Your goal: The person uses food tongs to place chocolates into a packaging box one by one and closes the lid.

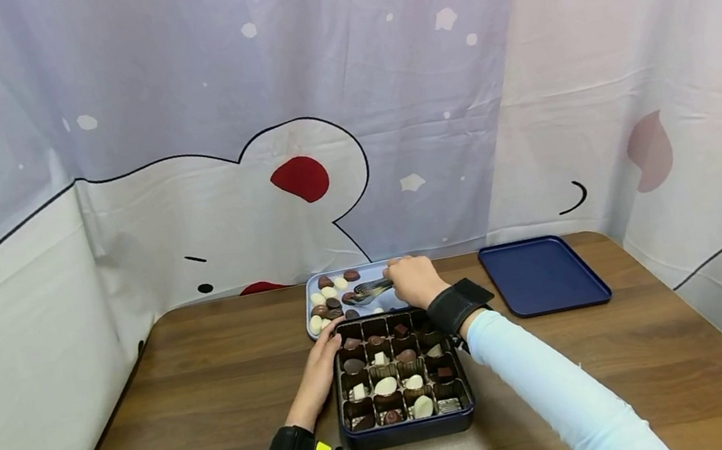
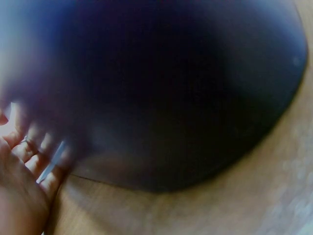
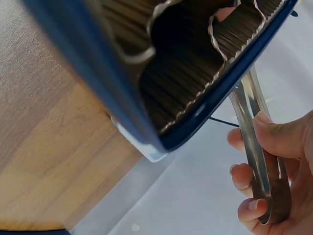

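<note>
A dark blue tin [image 1: 410, 432] stands mid-table, with a divided insert [image 3: 181, 93] holding dark, brown and white chocolates. The front-right compartment [image 1: 449, 405] shows no chocolate. My left hand [image 1: 317, 372] rests along the tin's left side, fingers fairly straight near its far-left corner; the left wrist view is blurred. My right hand [image 1: 412, 280] reaches past the tin's far-right corner and grips metal tongs [image 3: 257, 152] between thumb and fingers. Over the light blue tray [image 1: 372, 272] of loose chocolates [image 1: 329, 292] lie the tongs' tips [image 1: 360, 295]; whether they pinch a chocolate I cannot tell.
An upturned-rim dark blue lid or tray [image 1: 545, 275] lies at the back right. The wooden table [image 1: 220, 408] ends at a printed cloth backdrop [image 1: 410, 89]. The right forearm crosses beside the tin's right side.
</note>
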`<state>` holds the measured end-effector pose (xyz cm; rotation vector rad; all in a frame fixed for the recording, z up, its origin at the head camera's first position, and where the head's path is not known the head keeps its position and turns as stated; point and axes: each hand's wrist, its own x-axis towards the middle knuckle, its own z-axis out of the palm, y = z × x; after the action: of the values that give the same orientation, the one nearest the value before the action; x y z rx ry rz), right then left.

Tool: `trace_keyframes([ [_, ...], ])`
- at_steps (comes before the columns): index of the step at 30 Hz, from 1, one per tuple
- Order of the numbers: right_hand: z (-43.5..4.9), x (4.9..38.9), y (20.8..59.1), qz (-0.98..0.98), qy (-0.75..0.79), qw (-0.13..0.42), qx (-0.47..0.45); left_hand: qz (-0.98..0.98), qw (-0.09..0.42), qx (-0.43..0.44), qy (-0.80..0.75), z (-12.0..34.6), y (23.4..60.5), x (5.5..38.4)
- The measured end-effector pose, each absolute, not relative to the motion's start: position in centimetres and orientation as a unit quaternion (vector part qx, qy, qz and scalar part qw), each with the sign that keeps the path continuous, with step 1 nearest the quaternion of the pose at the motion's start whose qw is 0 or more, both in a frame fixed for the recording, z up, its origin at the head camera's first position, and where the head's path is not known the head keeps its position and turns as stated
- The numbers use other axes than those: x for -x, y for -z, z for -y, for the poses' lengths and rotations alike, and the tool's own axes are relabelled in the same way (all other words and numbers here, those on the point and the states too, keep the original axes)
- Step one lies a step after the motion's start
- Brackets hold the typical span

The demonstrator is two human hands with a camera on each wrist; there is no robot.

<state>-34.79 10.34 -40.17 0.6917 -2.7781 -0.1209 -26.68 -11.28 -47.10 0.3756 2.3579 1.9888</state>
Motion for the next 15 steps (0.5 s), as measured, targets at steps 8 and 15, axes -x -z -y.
trace_keyframes([
  [8,-12.7,33.7,39.2,0.964,0.02,0.125,-0.235,-0.758,0.022,-0.12,-0.64,11.2,46.9,26.7],
  [15,-16.1,31.7,37.5,0.952,-0.029,0.174,-0.25,-0.759,0.01,-0.119,-0.639,11.5,49.7,28.4],
])
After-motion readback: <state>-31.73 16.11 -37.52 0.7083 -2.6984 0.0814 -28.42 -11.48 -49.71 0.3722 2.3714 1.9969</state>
